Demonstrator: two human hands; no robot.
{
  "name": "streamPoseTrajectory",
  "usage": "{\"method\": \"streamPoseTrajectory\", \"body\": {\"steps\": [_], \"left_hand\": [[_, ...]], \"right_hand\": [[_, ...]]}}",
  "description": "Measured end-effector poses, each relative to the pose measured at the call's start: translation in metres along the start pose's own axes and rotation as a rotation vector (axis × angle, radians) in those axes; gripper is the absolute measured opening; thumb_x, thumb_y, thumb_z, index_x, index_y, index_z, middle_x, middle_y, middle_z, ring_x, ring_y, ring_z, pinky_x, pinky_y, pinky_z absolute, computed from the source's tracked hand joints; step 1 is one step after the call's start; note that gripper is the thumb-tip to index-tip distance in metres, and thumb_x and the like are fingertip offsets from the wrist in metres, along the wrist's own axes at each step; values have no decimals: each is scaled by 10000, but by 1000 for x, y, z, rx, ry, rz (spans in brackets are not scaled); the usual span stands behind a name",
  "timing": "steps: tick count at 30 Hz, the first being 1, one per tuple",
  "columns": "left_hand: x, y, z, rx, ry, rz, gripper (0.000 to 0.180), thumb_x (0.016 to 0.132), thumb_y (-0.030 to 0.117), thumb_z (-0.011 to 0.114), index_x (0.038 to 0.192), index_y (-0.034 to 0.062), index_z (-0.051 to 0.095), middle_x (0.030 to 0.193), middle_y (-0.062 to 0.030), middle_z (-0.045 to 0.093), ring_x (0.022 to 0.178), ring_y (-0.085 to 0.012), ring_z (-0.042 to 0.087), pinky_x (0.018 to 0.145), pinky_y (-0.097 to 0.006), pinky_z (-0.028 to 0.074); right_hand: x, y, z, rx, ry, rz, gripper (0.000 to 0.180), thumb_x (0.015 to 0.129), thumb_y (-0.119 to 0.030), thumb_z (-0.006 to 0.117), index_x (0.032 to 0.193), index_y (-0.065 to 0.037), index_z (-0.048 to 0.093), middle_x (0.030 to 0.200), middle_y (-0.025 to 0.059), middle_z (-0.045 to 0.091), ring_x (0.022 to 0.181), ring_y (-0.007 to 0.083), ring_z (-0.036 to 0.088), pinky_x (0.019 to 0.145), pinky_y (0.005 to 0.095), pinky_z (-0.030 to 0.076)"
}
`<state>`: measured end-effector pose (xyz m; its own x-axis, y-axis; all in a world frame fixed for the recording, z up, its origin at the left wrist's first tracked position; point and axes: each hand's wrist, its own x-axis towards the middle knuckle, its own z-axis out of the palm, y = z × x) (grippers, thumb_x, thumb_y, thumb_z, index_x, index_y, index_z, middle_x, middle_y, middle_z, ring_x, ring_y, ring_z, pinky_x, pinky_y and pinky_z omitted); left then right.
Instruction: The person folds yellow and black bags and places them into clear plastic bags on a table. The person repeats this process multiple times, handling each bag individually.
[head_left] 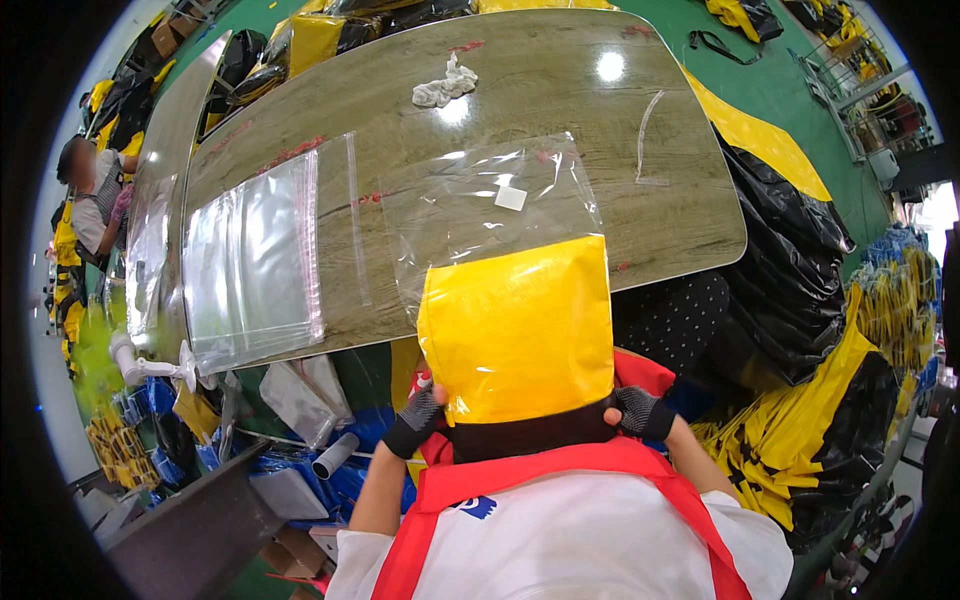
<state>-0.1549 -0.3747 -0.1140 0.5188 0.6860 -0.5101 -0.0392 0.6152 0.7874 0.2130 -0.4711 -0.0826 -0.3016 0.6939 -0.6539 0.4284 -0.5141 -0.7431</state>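
Note:
A folded yellow-and-black piece of shiny fabric [520,330] lies in front of me, overhanging the table's near edge. Its yellow part is inside a clear plastic bag [470,205], whose far end rests flat on the table with a small white square [510,198] on it. At the near left corner, my left hand [418,418], in a dark fingerless glove, pinches the fabric and bag edge. My right hand [640,412], gloved alike, grips the near right corner beside the black band. Both sets of fingertips are partly hidden.
A stack of clear plastic bags [255,260] lies on the wood-look table [560,90], left of the fabric. A crumpled white cloth [447,82] sits farther back. Yellow-and-black material [790,270] is heaped at right. At far left, a person [100,195] stands by another table.

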Motion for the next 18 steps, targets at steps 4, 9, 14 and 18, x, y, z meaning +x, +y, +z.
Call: {"method": "streamPoseTrajectory", "body": {"steps": [4, 9, 14, 18], "left_hand": [[17, 51, 5, -222, 24, -30, 753, 829, 660, 428, 1291, 66, 436, 1129, -24, 595, 907, -113, 563, 672, -225, 424], [38, 60, 24, -75, 318, 152, 677, 856, 542, 524, 1284, 26, 434, 1162, -75, 573, 1006, -170, 560, 835, -267, 449], [18, 82, 15, -261, 187, 125, 562, 842, 330, 643, 1273, 27, 448, 1174, -91, 569, 1039, -191, 560, 881, -317, 452], [22, 4, 11, 87, 410, 223, 524, 820, 271, 677, 1239, 25, 482, 1166, -92, 582, 1065, -210, 545, 917, -344, 421]], "right_hand": [[41, -5, -37, 26, 527, -205, 325, 821, -337, 641, 890, -19, 625, 797, 96, 639, 782, 224, 612, 731, 319, 473], [97, -96, -54, 334, 754, -572, 383, 821, -199, 645, 1113, 26, 543, 969, 82, 628, 855, 152, 581, 759, 277, 472], [95, -96, -24, 692, 272, -194, 376, 822, -236, 660, 1089, 15, 572, 1002, 69, 626, 843, 117, 581, 731, 247, 473], [59, -43, 29, 568, 346, -145, 440, 815, -303, 673, 1106, 14, 585, 1036, 77, 630, 941, 131, 573, 820, 272, 453]]}}
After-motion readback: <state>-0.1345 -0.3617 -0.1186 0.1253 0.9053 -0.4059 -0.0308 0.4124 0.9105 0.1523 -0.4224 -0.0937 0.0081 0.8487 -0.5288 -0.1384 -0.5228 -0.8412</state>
